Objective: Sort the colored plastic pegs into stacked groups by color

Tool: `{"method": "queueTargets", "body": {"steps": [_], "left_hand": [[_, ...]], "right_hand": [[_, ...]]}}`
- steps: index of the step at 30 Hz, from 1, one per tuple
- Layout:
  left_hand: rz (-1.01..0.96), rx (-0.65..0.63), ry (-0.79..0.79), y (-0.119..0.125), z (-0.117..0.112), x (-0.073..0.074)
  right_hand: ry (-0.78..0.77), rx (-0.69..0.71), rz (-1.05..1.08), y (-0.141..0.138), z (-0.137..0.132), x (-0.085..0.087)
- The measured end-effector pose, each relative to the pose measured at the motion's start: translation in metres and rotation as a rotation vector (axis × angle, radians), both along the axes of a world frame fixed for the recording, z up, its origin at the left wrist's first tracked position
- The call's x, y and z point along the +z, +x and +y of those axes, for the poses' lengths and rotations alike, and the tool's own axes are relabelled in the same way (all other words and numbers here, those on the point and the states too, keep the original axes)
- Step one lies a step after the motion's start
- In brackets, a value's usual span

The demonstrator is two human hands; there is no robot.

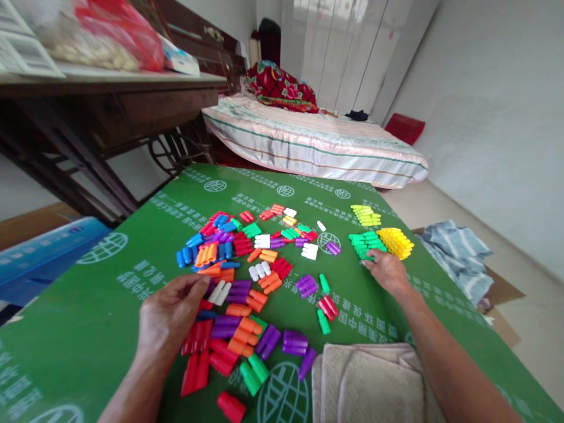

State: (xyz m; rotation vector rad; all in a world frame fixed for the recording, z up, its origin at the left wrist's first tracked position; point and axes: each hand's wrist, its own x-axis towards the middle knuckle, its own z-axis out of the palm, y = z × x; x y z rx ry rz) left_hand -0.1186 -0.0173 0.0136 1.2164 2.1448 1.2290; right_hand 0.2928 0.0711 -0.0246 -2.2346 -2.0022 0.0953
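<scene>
Bullet-shaped plastic blocks, many joined in short rows, are strewn over the green board. My left hand (171, 311) is at the left edge of this heap, thumb and fingers pressed together beside white blocks (219, 292) and purple blocks (238, 291). Whatever is between those fingertips is hidden. On the far right, my right hand (388, 271) has its fingers closed at the near edge of a group of green blocks (366, 242), pinching one of them. Yellow blocks (395, 242) are packed tightly beside that group, with lime blocks (365, 215) just behind.
A folded beige cloth (370, 382) lies at the near edge of the green board (145, 235). To the left stands a wooden table (132, 88) carrying bags. Behind the board is a bed (317, 141). A striped cloth (456, 255) lies at the right, below board level.
</scene>
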Motion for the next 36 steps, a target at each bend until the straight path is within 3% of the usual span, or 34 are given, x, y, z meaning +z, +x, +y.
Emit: {"method": "queueTargets", "body": {"steps": [5, 16, 28, 36], "left_hand": [[0.006, -0.002, -0.008, -0.001, 0.0, -0.003], [0.017, 0.002, -0.016, -0.002, 0.0, -0.001], [0.03, -0.025, -0.005, 0.0, -0.001, -0.005], [0.022, -0.039, -0.019, 0.001, -0.003, -0.006]], "right_hand": [[0.002, 0.005, 0.023, -0.008, -0.016, 0.008], [-0.069, 0.257, 0.15, -0.061, -0.08, 0.022], [-0.245, 0.35, 0.269, -0.079, -0.104, 0.033], [-0.263, 0.352, 0.245, -0.085, -0.109, 0.033]]}}
